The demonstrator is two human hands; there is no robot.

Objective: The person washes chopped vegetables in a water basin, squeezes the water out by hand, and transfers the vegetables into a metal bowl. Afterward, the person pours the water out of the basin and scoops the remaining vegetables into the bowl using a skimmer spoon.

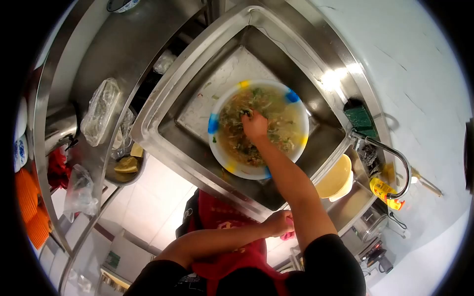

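A white basin with yellow and blue patches on its rim stands in the steel sink. Murky brownish water with food scraps fills it. My right hand reaches into the basin, its fingers curled down among the dark and leafy scraps; the fingertips are partly hidden. Close to my right forearm, in front of the sink's near edge, my left hand is closed on a crumpled pink cloth, partly covered by the right arm.
Right of the sink are a curved faucet, a green scouring pad, a yellow bottle and a cream tub. Steel shelving on the left holds a plastic-wrapped package. A bowl with yellow pieces sits beside it.
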